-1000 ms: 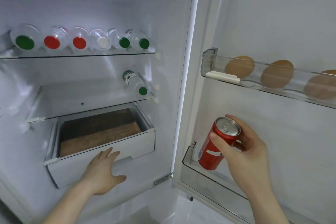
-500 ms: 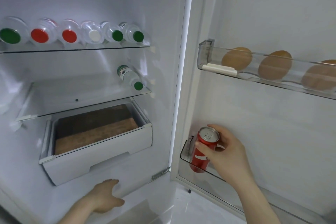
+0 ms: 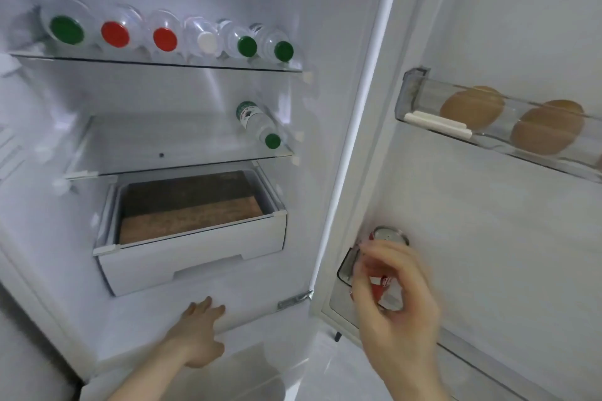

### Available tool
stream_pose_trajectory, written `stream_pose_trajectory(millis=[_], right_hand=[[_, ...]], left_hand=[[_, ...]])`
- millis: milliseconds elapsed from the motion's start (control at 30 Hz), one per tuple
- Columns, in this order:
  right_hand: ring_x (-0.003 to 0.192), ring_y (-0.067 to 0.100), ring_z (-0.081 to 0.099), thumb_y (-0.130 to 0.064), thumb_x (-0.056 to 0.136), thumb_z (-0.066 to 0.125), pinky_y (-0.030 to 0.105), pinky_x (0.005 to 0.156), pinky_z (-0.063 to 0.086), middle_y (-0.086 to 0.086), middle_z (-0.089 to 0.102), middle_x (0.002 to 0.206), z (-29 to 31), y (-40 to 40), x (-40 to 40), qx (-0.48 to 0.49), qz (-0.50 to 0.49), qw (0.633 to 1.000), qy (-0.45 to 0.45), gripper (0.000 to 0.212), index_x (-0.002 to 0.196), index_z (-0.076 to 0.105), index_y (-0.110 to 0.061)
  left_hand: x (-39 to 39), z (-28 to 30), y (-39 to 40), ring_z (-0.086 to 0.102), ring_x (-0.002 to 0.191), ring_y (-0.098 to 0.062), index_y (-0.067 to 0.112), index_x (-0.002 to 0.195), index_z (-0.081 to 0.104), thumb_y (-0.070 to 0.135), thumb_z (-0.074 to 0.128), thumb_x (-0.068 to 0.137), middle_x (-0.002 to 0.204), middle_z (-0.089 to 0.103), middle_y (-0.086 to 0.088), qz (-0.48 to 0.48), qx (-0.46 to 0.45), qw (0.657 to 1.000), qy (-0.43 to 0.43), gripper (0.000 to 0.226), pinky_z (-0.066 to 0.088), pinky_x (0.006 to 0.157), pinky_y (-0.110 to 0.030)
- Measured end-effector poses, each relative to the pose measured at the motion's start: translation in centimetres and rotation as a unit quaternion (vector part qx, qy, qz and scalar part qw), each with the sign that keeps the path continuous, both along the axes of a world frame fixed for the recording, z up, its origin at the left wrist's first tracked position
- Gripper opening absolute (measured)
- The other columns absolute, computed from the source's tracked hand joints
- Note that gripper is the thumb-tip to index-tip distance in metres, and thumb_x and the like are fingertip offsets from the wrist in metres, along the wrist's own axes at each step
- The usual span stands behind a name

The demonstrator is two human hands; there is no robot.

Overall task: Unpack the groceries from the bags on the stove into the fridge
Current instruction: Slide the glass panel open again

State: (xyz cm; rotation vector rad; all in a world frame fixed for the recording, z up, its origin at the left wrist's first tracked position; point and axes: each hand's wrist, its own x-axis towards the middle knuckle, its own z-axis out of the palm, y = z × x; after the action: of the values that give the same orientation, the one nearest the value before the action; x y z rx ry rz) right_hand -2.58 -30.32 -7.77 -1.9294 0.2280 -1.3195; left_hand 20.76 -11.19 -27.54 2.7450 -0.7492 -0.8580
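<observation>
A: Where's the red can (image 3: 387, 273)?
B: Upright in lower door bin (image 3: 346, 265). R hand (image 3: 395, 312) blurred in front, grip unclear. L hand (image 3: 198, 335) flat on fridge front (image 3: 260, 290), fingers straight

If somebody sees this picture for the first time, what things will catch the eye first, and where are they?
First comes the row of six clear plastic bottles lying on the top glass shelf, their green, red and white caps facing out. Next, the red drink can standing in the lower door rack, with the blurred right hand just in front of it. The brown round eggs in the upper door tray stand out too.
</observation>
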Motion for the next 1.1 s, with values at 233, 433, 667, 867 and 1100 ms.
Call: stream_pose_trajectory(millis=[233, 433, 667, 867, 1100], right_hand=[[0.127, -0.005, 0.051, -0.04, 0.092, 0.07, 0.02, 0.103, 0.046, -0.031, 0.049, 0.14, -4.6, 0.6, 1.9, -0.093, 0.183, 0.895, 0.396, 0.038, 0.128, 0.062, -0.046], [0.146, -0.006, 0.031, -0.054, 0.091, 0.066, 0.015, 0.117, 0.023, -0.028, 0.032, 0.156, -7.5, -0.1, 2.3, -0.127, 0.261, 0.792, 0.537, 0.058, 0.146, 0.049, -0.043], [0.155, 0.006, 0.019, -0.051, 0.095, 0.063, 0.02, 0.122, 0.017, -0.016, 0.016, 0.17, -9.3, 2.3, 2.3, -0.176, 0.378, 0.705, 0.574, 0.068, 0.157, 0.036, -0.039], [0.157, 0.012, 0.017, -0.045, 0.097, 0.065, 0.018, 0.12, 0.015, -0.006, 0.015, 0.172, -10.8, 6.1, 0.0, -0.219, 0.48, 0.638, 0.561, 0.071, 0.16, 0.033, -0.034], [0.157, 0.013, 0.018, -0.043, 0.098, 0.065, 0.022, 0.119, 0.022, -0.007, 0.014, 0.172, -10.9, 12.8, -4.8, -0.3, 0.571, 0.546, 0.534, 0.072, 0.161, 0.032, -0.03]], left_hand=[[-2.8, 0.5, 1.2, 0.017, 0.157, -0.023, 0.031, 0.161, 0.027, 0.037, 0.056, 0.095, 0.172, 0.01, 0.004, 0.025, -0.031, 0.999, -0.015, 0.072, 0.022, 0.125, -0.035], [-9.4, 3.1, 4.5, 0.024, 0.152, -0.015, 0.037, 0.152, 0.04, 0.039, 0.062, 0.094, 0.168, 0.022, 0.011, 0.109, -0.14, 0.98, -0.09, 0.063, 0.022, 0.124, -0.029], [-20.1, 6.1, 10.1, 0.008, 0.157, -0.015, 0.043, 0.155, 0.032, 0.055, 0.058, 0.087, 0.169, 0.007, 0.016, 0.229, -0.125, 0.953, -0.155, 0.073, 0.018, 0.126, -0.031], [-32.5, 7.3, 12.5, 0.0, 0.158, -0.012, 0.047, 0.155, 0.025, 0.075, 0.027, 0.074, 0.165, -0.002, 0.025, 0.335, -0.073, 0.925, -0.16, 0.087, 0.012, 0.123, -0.028], [-46.9, 7.9, 14.8, -0.006, 0.157, -0.007, 0.049, 0.156, 0.023, 0.064, 0.054, 0.09, 0.164, -0.009, 0.03, 0.483, -0.063, 0.857, -0.168, 0.074, 0.013, 0.125, -0.03]])
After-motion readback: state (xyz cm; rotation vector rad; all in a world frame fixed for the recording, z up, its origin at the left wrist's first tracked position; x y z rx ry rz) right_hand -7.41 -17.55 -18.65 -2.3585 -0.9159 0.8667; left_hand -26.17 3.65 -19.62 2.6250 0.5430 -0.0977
